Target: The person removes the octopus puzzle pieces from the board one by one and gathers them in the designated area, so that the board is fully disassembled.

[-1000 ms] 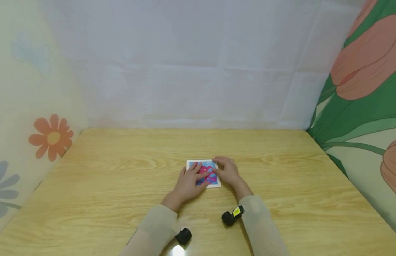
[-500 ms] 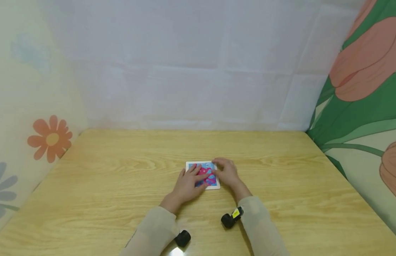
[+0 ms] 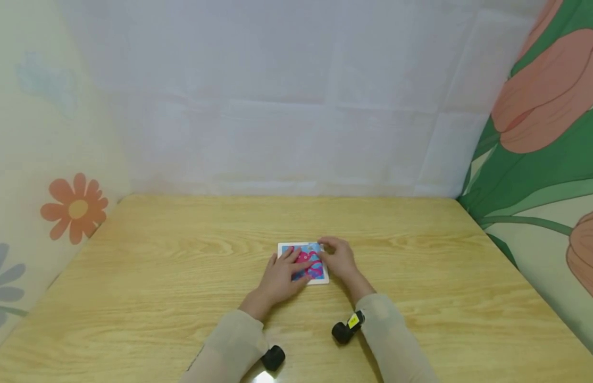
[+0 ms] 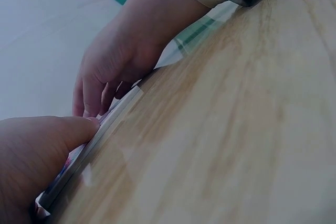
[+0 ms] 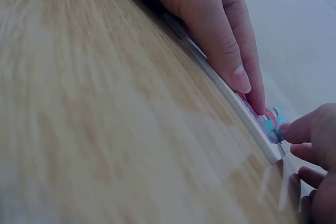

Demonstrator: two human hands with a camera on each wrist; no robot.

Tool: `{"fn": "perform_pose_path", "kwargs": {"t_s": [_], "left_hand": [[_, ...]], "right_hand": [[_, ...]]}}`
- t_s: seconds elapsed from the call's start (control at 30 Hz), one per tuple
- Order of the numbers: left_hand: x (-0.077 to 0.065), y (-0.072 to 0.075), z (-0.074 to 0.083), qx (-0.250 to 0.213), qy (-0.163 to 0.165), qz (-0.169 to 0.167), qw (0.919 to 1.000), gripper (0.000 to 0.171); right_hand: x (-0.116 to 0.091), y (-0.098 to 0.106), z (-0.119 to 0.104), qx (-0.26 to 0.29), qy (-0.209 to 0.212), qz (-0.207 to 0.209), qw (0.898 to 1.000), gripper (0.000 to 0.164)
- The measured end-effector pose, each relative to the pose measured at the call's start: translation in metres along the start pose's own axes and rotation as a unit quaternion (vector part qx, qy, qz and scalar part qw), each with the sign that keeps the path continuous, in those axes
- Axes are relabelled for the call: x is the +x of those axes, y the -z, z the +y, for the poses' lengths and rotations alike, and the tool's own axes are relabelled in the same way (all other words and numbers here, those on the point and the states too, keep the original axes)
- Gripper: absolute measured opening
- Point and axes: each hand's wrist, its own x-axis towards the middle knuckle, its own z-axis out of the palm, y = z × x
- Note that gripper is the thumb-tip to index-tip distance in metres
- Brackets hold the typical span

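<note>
Head: I saw the left hand (image 3: 282, 276) spread on the picture board (image 3: 316, 272), flat on the table (image 3: 181, 276). Left wrist: right hand (image 4: 119, 59), pinch hidden. Right wrist: it pinched a turquoise piece (image 5: 279, 116) at the board's right end; slack grip, I judged, could drop it.

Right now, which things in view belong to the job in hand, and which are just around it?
In the job:
picture board
small turquoise-and-pink piece, seemingly pinched by the right grip
left grip, fingers resting on the board

Just around it:
wood-grained table, beneath the board
white backdrop
flower-patterned panels
black wrist devices, worn
</note>
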Motion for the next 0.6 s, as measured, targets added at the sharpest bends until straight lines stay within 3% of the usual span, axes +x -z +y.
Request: {"fn": "perform_pose_path", "kwargs": {"t_s": [0.23,0.6], "left_hand": [[-0.0004,0.0001,0.0009,-0.001,0.002,-0.002,1.0000,0.037],[-0.0002,0.0006,0.0017,-0.002,0.002,-0.002,1.0000,0.037]], "right_hand": [[0.0000,-0.0019,0.0011,0.025,-0.014,0.025,0.999,0.022],[-0.0004,-0.0013,-0.0031,0.027,-0.028,0.023,0.999,0.020]]}}
